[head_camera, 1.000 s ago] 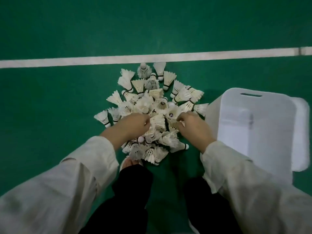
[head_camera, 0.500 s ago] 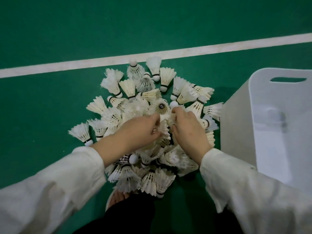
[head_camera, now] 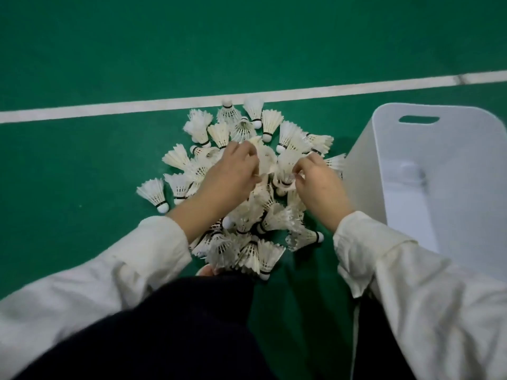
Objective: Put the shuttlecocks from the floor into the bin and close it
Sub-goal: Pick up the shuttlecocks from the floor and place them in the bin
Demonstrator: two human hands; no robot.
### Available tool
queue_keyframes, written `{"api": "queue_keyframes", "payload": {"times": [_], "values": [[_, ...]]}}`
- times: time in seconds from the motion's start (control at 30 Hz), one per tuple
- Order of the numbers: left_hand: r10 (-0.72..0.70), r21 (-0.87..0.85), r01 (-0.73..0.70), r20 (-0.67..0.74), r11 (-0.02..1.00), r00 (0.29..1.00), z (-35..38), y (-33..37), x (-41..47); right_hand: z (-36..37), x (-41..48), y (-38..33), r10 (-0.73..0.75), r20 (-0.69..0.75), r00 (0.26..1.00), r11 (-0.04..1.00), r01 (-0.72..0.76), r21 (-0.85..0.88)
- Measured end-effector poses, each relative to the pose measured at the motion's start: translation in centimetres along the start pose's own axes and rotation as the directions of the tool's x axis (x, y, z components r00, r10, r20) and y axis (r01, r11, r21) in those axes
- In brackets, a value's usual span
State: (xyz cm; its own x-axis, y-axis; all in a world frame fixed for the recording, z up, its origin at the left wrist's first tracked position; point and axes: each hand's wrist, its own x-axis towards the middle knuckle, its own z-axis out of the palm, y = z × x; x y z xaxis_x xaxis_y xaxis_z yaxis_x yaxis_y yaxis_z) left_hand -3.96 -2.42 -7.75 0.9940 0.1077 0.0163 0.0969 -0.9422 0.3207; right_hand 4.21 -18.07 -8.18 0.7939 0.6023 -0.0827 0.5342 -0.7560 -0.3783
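On green floor (head_camera: 82, 64), left hand (head_camera: 227, 174) and right hand (head_camera: 318, 182) pinch white, cork-tipped feather shuttlecocks (head_camera: 247, 250); bin (head_camera: 452, 215) beside.

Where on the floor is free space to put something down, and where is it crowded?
Bare green floor lies left of the shuttlecocks below the white line, and beyond that line. Crowded: the heap, where left hand and right hand grip shuttlecocks, and its right edge close by the bin.

Shuttlecocks (head_camera: 247, 242): white feathers, white cork tips, black bands, heaped in one loose pile on the green floor (head_camera: 82, 174), lying at all angles. Bin (head_camera: 452, 229): white plastic, upright, top open, slot handle in far wall, just right of the pile.
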Motion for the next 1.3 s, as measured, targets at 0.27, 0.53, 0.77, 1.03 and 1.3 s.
{"api": "queue_keyframes", "payload": {"times": [0.27, 0.53, 0.77, 1.03, 1.3], "values": [[-0.266, -0.415, 0.241, -0.002, 0.877, 0.964, -2.2, -0.6, -5.2, 0.4, -0.6, -1.0, -0.021, 0.063, 0.998, 0.994, 0.014, 0.108], [-0.289, 0.064, 0.282, 0.282, 0.957, 0.915, 0.8, -0.3, -4.8, 0.9, -1.4, -1.5, -0.003, 0.078, 0.997, 0.974, -0.015, 0.225], [-0.256, 0.169, 0.218, 0.257, 0.961, 0.932, 0.6, 1.3, -6.2, 0.3, -1.9, -1.3, 0.0, 0.06, 0.998, 0.966, -0.016, 0.258], [-0.192, 0.173, 0.142, 0.315, 0.975, 0.93, 1.6, 1.8, -7.8, 0.0, -2.6, -1.1, -0.011, 0.081, 0.997, 0.967, -0.01, 0.255], [0.164, 0.203, -0.312, 0.53, 0.928, 0.832, 4.5, 4.5, -6.8, 0.0, -3.5, 0.6, 0.013, 0.136, 0.991, 0.973, -0.044, 0.227]]}}
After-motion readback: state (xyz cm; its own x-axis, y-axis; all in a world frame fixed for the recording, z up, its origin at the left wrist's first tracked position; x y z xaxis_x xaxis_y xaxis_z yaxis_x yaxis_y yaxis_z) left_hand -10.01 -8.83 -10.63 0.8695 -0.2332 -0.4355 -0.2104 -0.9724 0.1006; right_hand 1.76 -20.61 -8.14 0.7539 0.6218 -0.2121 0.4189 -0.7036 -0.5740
